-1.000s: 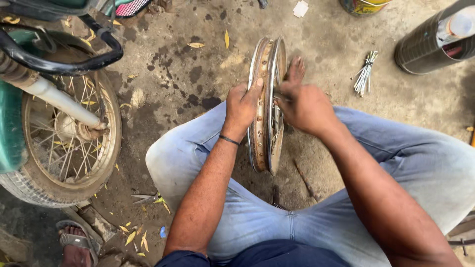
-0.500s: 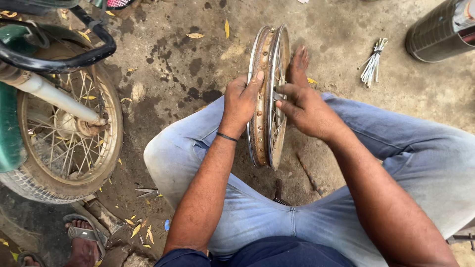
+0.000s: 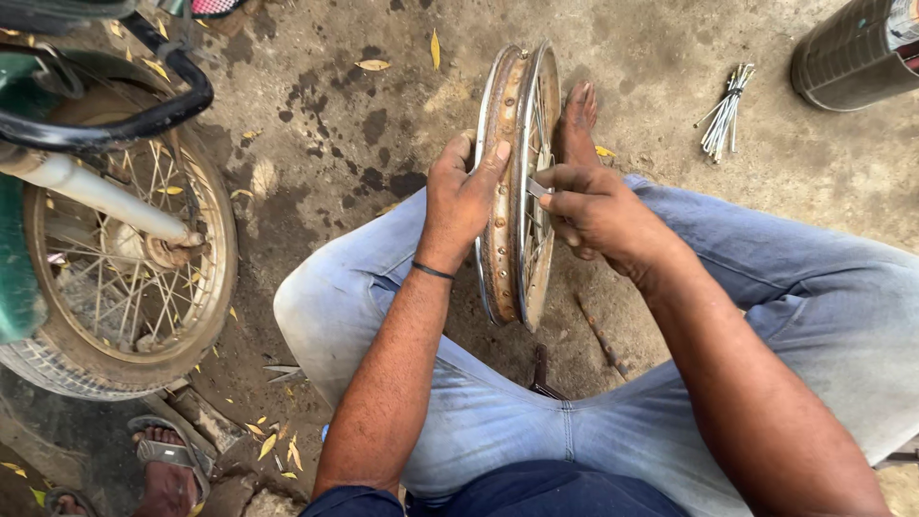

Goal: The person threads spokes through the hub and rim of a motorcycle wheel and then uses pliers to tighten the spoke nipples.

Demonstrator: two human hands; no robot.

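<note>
rim (image 3: 500, 191) – rusty brown | jeans (image 3: 766, 278) – pale blue | spokes (image 3: 725, 113) – silver

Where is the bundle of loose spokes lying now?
In the head view, the bundle of spokes lies on the ground at upper right, beside the dark cylinder, right of the wheel rim.

Single view, head-mounted, looking steeply down over the wearer's own lap at close range. Both forearms enter from the bottom edge; the left hand (image 3: 459, 206) and right hand (image 3: 598, 211) sit near frame centre on an upright wheel rim (image 3: 512, 182). The stained concrete floor (image 3: 325, 124) fills the background. No second view is provided for overlap.
</note>
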